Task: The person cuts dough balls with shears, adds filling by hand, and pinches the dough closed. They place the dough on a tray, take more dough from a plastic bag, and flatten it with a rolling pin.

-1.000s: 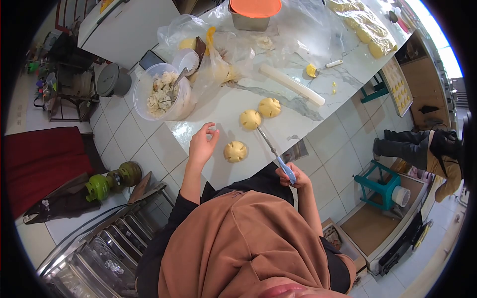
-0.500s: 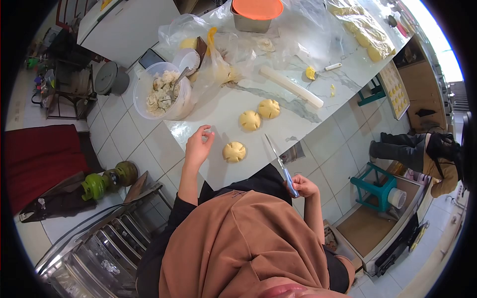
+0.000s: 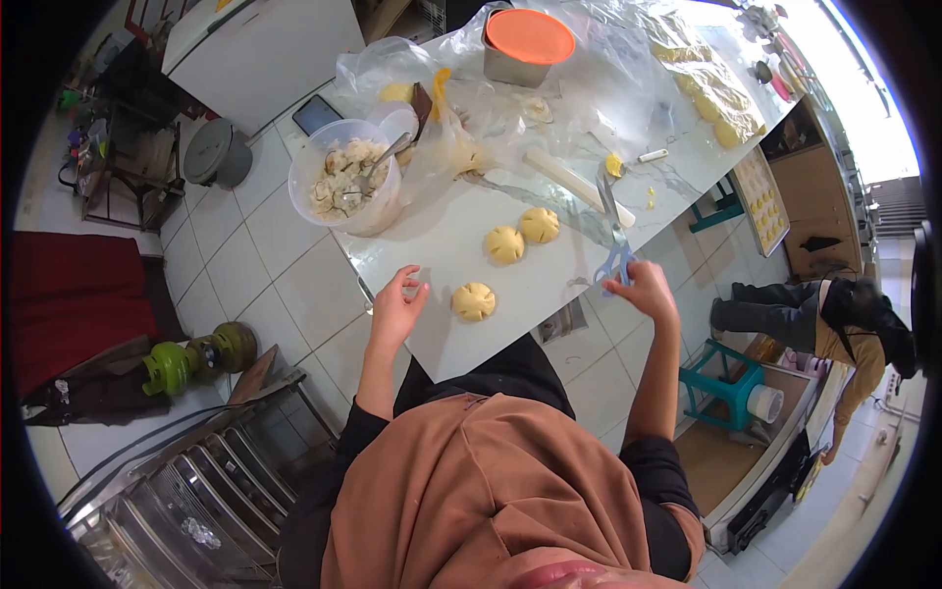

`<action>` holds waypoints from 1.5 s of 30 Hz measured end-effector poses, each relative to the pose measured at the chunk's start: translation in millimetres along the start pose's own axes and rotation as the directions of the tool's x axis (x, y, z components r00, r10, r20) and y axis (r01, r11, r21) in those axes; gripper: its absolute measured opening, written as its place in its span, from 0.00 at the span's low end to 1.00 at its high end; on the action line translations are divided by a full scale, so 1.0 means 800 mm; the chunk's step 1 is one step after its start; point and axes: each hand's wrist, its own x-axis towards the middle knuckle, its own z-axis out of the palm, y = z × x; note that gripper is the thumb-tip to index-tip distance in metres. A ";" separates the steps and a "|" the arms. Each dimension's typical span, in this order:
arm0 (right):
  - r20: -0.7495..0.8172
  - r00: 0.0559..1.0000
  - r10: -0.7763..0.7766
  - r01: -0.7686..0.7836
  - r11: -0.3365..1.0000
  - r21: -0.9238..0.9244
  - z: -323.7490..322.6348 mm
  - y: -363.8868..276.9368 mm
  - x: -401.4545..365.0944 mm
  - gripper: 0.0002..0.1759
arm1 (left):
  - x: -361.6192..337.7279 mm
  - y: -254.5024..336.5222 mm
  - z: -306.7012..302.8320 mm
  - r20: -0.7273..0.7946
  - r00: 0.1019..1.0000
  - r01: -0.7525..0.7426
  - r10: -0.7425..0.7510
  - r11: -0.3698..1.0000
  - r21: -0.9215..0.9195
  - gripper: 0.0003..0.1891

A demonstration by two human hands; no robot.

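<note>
scissors (image 3: 619, 237) in right hand (image 3: 648, 291), perhaps ajar

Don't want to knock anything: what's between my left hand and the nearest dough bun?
In the head view, bare tabletop separates your left hand from that bun.

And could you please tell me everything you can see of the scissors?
The scissors have slim, silvery, metal-looking blades and pale-blue handles that look like plastic. The right hand holds them by the handles near the table edge; the blades point away from the person, crossing the white rod in this view. Whether they touch it, or stand slightly open, cannot be told.
</note>
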 end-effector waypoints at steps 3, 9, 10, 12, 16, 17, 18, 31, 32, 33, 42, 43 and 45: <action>-0.028 1.000 -0.007 0.006 0.999 -0.047 0.011 0.003 0.035 0.16 | -0.015 -0.008 -0.002 -0.030 0.999 0.030 -0.032 0.998 -0.062 0.18; 0.088 0.983 -0.164 0.173 0.980 -0.101 0.019 0.021 0.103 0.11 | -0.022 -0.003 0.015 -0.216 0.971 0.078 -0.102 0.990 -0.117 0.16; 0.104 0.973 -0.206 0.219 0.966 -0.138 0.015 0.025 0.114 0.11 | -0.021 0.006 0.024 -0.259 0.959 0.081 -0.113 0.988 -0.133 0.16; 0.135 0.951 -0.279 0.301 0.935 -0.187 0.018 0.033 0.125 0.12 | -0.020 0.030 0.046 -0.328 0.933 0.096 -0.148 0.981 -0.170 0.15; 0.114 0.921 -0.371 0.385 0.910 -0.150 0.014 0.041 0.131 0.12 | -0.005 0.070 0.099 -0.428 0.896 0.049 -0.116 0.985 -0.165 0.15; 0.008 0.938 -0.347 0.342 0.919 -0.195 0.015 0.036 0.124 0.14 | -0.005 0.079 0.109 -0.424 0.888 0.088 -0.178 0.971 -0.223 0.15; 0.001 0.930 -0.367 0.356 0.901 -0.248 0.014 0.037 0.122 0.15 | -0.009 0.082 0.112 -0.472 0.865 0.088 -0.169 0.978 -0.189 0.14; -0.045 0.416 -0.908 0.883 0.391 0.261 -0.040 -0.228 0.150 0.14 | -0.089 0.073 0.077 -0.840 0.480 0.151 -0.254 0.967 -0.207 0.12; -0.081 0.344 -0.936 0.907 0.308 0.288 -0.031 -0.257 0.151 0.14 | -0.093 0.073 0.074 -0.843 0.470 0.118 -0.260 0.965 -0.232 0.12; -0.093 0.308 -0.947 0.916 0.269 0.299 -0.018 -0.286 0.157 0.12 | -0.097 0.072 0.072 -0.847 0.461 0.103 -0.263 0.964 -0.244 0.12; 0.424 0.241 -0.873 0.970 0.204 -0.131 0.154 -0.454 0.264 0.10 | -0.154 0.026 0.029 -0.898 0.273 0.039 -0.346 0.936 -0.349 0.11; 0.442 0.267 -0.856 0.962 0.206 -0.182 0.155 -0.455 0.255 0.09 | -0.161 0.017 0.025 -0.894 0.253 0.037 -0.369 0.927 -0.373 0.11; 0.432 0.295 -0.852 0.943 0.189 -0.273 0.161 -0.458 0.252 0.09 | -0.171 -0.001 0.016 -0.886 0.222 0.033 -0.406 0.912 -0.410 0.11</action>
